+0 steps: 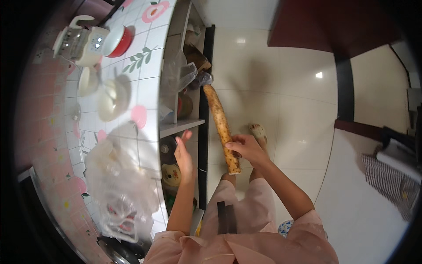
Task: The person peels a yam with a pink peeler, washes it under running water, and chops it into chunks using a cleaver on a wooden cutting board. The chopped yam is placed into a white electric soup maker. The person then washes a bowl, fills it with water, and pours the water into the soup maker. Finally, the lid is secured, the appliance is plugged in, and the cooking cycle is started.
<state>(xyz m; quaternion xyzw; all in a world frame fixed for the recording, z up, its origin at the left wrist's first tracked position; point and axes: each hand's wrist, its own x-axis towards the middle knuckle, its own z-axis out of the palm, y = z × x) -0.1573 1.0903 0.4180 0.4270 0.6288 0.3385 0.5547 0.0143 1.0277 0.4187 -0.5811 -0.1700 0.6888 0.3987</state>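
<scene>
A long brown root, probably a Chinese yam [219, 122], is gripped near its lower end by my right hand [245, 148]. It hangs over the tiled floor beside the shelves, and its near end shows a pale cut face. My left hand [184, 158] is raised in front of the shelf opening, fingers extended, holding nothing. To its left, a clear plastic bag [122, 184] lies on the counter [148, 89], which has a tile-and-flower pattern. What the bag contains is only partly visible.
On the counter stand a glass kettle [71, 41] on a lit base, a red bowl [120, 41] and a pale bowl [112, 102]. Below, the open shelves [181, 127] hold plastic bags, a jar [184, 105] and a lidded pot [171, 175]. A striped cloth [387, 181] hangs at right.
</scene>
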